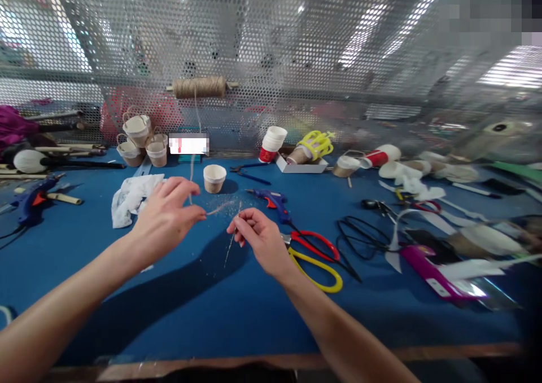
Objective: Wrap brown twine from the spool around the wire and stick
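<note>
My left hand [169, 214] pinches the twine [198, 112] between thumb and forefinger. The twine hangs from a spool [201, 87] on the mesh wall, and a loose end sticks out to the right of my fingers. My right hand [262, 239] is closed in a pinch on a thin strand of twine [228, 252], which dangles below its fingertips. Both hands are above the blue table, a short gap apart. Just beyond them stands a small twine-wrapped paper cup [214, 180]. Fine fibre scraps lie on the tabletop between the hands.
Right of centre lie a blue glue gun [276, 203], scissors [315, 262] with red and yellow handles, and pliers [249, 175]. A white cloth [133, 197] and small handled baskets [138, 132] are at left. Stacked cups [273, 143] stand behind; cables and a purple device [432, 270] clutter the right.
</note>
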A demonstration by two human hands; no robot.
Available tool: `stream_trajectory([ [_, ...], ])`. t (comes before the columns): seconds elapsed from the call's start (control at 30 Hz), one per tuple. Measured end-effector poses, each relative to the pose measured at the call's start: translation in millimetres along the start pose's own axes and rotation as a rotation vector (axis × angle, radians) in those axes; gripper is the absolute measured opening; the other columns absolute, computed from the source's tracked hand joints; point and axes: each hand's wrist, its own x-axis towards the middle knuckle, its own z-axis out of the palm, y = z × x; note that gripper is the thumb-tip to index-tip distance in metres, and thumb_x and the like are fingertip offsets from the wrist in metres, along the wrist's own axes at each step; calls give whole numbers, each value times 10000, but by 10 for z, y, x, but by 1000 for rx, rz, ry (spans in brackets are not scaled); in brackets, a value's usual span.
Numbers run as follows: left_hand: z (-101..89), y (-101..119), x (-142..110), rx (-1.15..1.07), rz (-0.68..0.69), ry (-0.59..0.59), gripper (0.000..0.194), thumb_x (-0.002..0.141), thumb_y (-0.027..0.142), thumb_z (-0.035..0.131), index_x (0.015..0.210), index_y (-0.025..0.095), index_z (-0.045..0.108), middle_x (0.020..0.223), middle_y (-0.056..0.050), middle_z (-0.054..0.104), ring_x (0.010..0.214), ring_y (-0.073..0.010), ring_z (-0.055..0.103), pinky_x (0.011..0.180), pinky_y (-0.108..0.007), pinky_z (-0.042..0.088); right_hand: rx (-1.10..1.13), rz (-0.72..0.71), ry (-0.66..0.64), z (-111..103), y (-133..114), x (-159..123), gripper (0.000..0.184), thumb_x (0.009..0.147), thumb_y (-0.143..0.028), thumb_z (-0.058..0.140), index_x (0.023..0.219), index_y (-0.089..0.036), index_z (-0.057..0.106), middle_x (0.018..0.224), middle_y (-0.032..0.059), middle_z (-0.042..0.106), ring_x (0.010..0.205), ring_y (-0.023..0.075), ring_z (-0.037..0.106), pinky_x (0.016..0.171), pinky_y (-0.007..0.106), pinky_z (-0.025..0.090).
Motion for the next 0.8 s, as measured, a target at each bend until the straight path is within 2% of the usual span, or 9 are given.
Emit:
stream_trajectory([
  [0.07, 5, 70, -25, 3, 159, 1, 188, 795, 183, 499, 686, 167, 650, 1017, -89, 604, 1078, -241, 461, 895, -445, 393, 8, -7, 3, -9, 2, 1, 163, 791, -329, 515, 750, -173, 487, 668, 3, 596, 536, 77, 489, 490, 211, 401],
  [0.17, 96, 136, -86, -102, 262, -77, 250, 830, 118, 412, 688, 138, 616, 759, -56, 638, 915, -163, 563, 967, -418, 360, -5, -29, 19, -27, -19, -3, 161, 794, -324, 514, 752, -170, 490, 672, 1, 596, 533, 71, 492, 493, 207, 402],
  [0.23, 172, 175, -135, -173, 184, -157, 289, 848, 132, 370, 697, 129, 616, 621, -32, 609, 642, -112, 573, 897, -386, 424, -29, -43, 33, -40, -41, -6, 163, 797, -322, 512, 755, -166, 495, 683, 6, 600, 537, 70, 499, 501, 208, 409],
  [0.3, 219, 228, -181, -268, 12, -281, 302, 854, 178, 360, 706, 121, 617, 585, -39, 602, 553, -115, 547, 722, -332, 492, -48, -52, 43, -50, -56, -5, 163, 798, -321, 510, 758, -164, 496, 690, 12, 604, 542, 73, 505, 504, 211, 414],
  [0.43, 210, 375, -260, -860, -401, -747, 277, 838, 261, 401, 689, 140, 600, 544, -15, 602, 520, -104, 551, 569, -231, 461, -54, -64, 52, -61, -49, 6, 159, 798, -317, 508, 758, -164, 494, 691, 16, 606, 540, 78, 503, 491, 212, 411],
  [0.5, 194, 444, -293, -1321, -499, -1124, 252, 812, 331, 447, 721, 150, 597, 476, 21, 565, 465, -96, 550, 545, -222, 459, -57, -68, 56, -64, -39, 11, 156, 797, -314, 509, 757, -164, 493, 685, 14, 604, 534, 77, 498, 485, 212, 408],
  [0.57, 190, 486, -307, -1575, -549, -1365, 227, 775, 352, 502, 721, 149, 588, 426, 48, 521, 393, -83, 522, 499, -208, 443, -63, -66, 58, -68, -35, 13, 152, 797, -311, 509, 758, -165, 493, 679, 12, 603, 530, 77, 496, 486, 213, 408],
  [0.63, 187, 488, -291, -1572, -586, -1337, 208, 767, 334, 523, 699, 144, 576, 410, 60, 501, 374, -67, 503, 488, -189, 423, -67, -60, 58, -71, -38, 10, 151, 797, -310, 509, 759, -165, 492, 674, 11, 603, 529, 76, 495, 488, 213, 409],
  [0.8, 113, 373, -117, -1319, -656, -861, 246, 851, 309, 369, 828, 149, 555, 431, 75, 468, 406, -64, 492, 508, -195, 424, -83, -43, 45, -83, -40, 4, 161, 797, -321, 509, 762, -164, 489, 665, 6, 597, 532, 75, 496, 497, 213, 411],
])
